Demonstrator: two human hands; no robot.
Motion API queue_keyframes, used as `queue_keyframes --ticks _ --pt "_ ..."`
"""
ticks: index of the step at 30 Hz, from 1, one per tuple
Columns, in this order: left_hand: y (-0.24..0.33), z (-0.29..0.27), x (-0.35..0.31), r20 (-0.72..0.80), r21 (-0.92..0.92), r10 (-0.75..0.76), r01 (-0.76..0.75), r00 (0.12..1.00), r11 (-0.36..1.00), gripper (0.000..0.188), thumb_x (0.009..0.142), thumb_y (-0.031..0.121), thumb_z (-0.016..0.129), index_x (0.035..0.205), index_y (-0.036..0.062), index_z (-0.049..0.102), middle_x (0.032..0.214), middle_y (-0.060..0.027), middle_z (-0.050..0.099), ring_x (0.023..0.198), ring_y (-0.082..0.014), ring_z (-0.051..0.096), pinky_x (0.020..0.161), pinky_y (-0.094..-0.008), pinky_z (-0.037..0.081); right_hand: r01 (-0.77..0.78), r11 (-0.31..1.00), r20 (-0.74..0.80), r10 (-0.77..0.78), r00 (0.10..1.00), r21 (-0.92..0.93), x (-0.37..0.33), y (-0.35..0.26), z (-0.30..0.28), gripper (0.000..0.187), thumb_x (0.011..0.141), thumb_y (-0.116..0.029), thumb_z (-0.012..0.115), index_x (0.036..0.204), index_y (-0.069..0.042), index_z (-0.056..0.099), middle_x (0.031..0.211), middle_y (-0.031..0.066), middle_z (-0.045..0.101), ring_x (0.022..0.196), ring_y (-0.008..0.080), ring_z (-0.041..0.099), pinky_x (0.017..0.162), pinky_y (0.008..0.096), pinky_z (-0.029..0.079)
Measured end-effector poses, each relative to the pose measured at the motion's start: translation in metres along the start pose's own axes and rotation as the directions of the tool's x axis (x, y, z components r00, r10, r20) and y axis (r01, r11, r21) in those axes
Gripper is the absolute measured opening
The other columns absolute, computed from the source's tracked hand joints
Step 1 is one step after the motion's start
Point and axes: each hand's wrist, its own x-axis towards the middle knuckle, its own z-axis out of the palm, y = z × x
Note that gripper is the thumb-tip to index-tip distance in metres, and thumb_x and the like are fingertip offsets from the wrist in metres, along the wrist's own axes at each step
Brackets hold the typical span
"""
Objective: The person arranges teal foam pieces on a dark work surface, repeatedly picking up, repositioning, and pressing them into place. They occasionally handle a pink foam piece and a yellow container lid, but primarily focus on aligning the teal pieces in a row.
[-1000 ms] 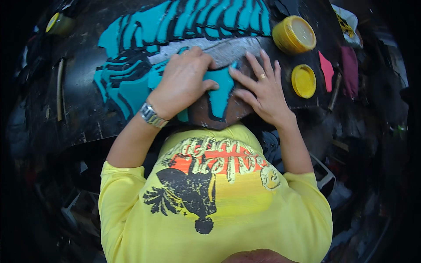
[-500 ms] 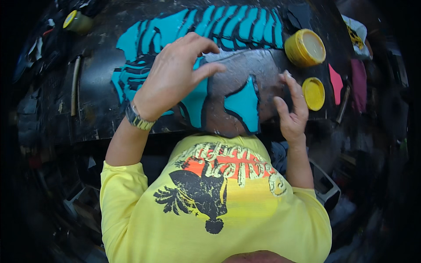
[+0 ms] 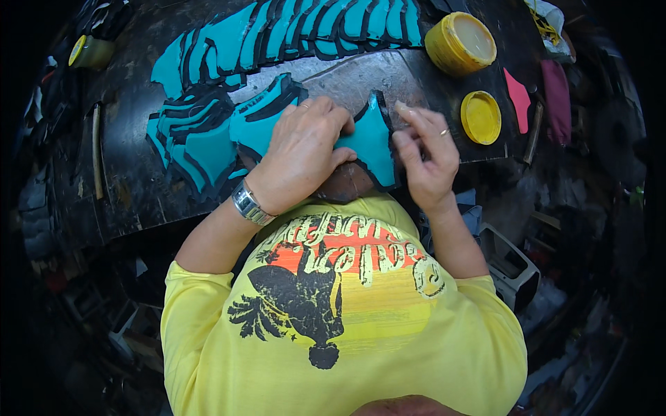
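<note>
A teal cut-out piece with black edges (image 3: 371,145) lies on the dark brown work surface in front of me. My left hand (image 3: 305,149), with a ring and a metal watch, is closed at the piece's left tip, thumb and index finger on either side of it. Close by the right edge is my right hand (image 3: 430,152), also with a ring; its fingers are bent and apart, with nothing visible between them. Beside my left hand sit another teal piece (image 3: 253,128) and a stack of similar pieces (image 3: 201,149).
A long row of overlapping teal pieces (image 3: 291,31) runs along the back. At the right stand an open yellow tub (image 3: 451,52) and its yellow lid (image 3: 480,118), then a pink flat piece (image 3: 516,100). A wooden-handled tool (image 3: 97,152) and a lidded jar (image 3: 94,53) lie left.
My left hand has come down from above the surface to the teal piece's left tip. The right hand has drawn in toward its right edge. The view has shifted a little.
</note>
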Motion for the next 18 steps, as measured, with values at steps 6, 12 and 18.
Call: queue_keyframes --ticks 6,12,18 --pt "0.001 0.003 0.005 -0.059 -0.003 -0.022 0.022 0.998 1.0 0.058 0.071 0.016 0.089 0.123 0.008 0.065 0.099 -0.0106 0.068 0.094 -0.0309 0.066 0.082 -0.0409 0.051 0.239 0.788 0.363 -0.021 0.931 -0.567 0.022 0.021 -0.021 0.038 0.096 -0.044 0.065 0.132 -0.036 0.07 0.157 0.0099 0.044 0.151 0.0378 0.026 0.117 0.0644 0.02" --pt "0.002 -0.001 0.01 0.018 -0.099 -0.121 0.122 0.992 0.988 0.051 0.07 0.017 0.09 0.114 0.0054 0.068 0.084 -0.0106 0.07 0.078 -0.03 0.069 0.069 -0.0408 0.053 0.229 0.762 0.406 0.049 0.913 -0.606 -0.012 0.011 -0.029 0.046 0.096 -0.052 0.061 0.139 -0.036 0.066 0.163 0.0107 0.038 0.154 0.0401 0.022 0.12 0.0665 0.011" --pt "-0.003 -0.006 0.019 0.121 -0.023 -0.14 0.144 0.983 0.989 0.038 0.073 0.025 0.089 0.099 0.0044 0.07 0.074 -0.0115 0.068 0.069 -0.0313 0.068 0.064 -0.042 0.052 0.146 0.8 0.336 0.073 0.939 -0.582 -0.019 0.01 -0.021 0.046 0.098 -0.048 0.06 0.141 -0.032 0.065 0.165 0.0117 0.034 0.155 0.0402 0.018 0.121 0.0663 0.007"
